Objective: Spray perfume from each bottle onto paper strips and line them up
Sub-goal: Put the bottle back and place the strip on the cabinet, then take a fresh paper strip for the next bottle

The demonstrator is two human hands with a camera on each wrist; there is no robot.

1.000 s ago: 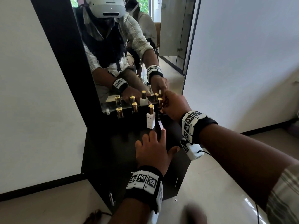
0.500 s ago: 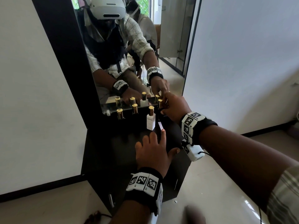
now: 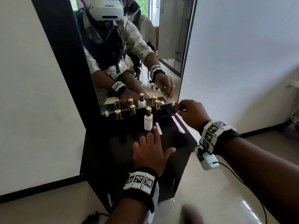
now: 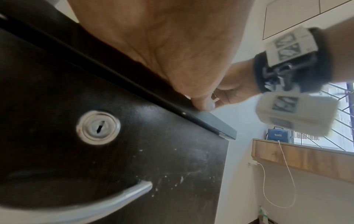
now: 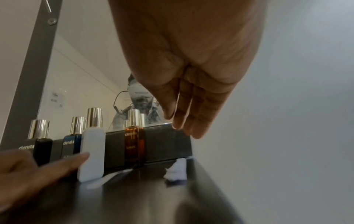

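Note:
Four gold-capped perfume bottles stand along the mirror: black [image 3: 119,115], blue [image 3: 133,109], white [image 3: 148,121] and amber [image 3: 157,105]. My left hand [image 3: 150,143] lies flat on the black cabinet top [image 3: 113,143]. Its index fingertip presses a white paper strip [image 3: 158,128] just right of the white bottle [image 5: 91,153]. My right hand [image 3: 181,109] hovers at the back right, beside the amber bottle [image 5: 134,145]. It pinches a small paper strip [image 3: 183,110] between thumb and fingers. A loose pile of strips [image 3: 178,126] lies under it.
A flat black box [image 3: 167,110] leans at the mirror's foot, right of the amber bottle. The mirror [image 3: 129,54] rises right behind the bottles. The cabinet's right edge [image 3: 189,135] is close to the strip pile. The door below has a lock [image 4: 98,128] and handle [image 4: 114,200].
My right hand has left the amber bottle's cap and moved right and slightly up, with a strip in its fingers. The left hand stays flat on the cabinet top.

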